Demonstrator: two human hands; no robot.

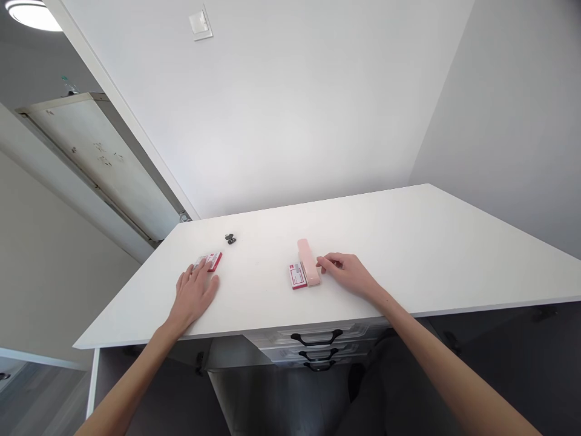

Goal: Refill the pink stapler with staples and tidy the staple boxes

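pink stapler [309,263] sits just left of the right hand [340,270], curled narrow, maybe empty; can't tell. left hand [193,295] spreads over a red-and-white box [216,261]; pressing softly should stop it sliding.

Pale pink, long, smooth stapler [308,263], rounded ends, standing around mid-length of white tabletop [408,242]; long axis running front to back, slightly slanted, far end farther left than near end. Small flat white cardboard box with red edges and red print [298,277], lying face up just left of stapler's near half; grey mark on top. Second flat red-and-white cardboard box [215,260], farther left, lying flat, red side showing at right, near part covered.
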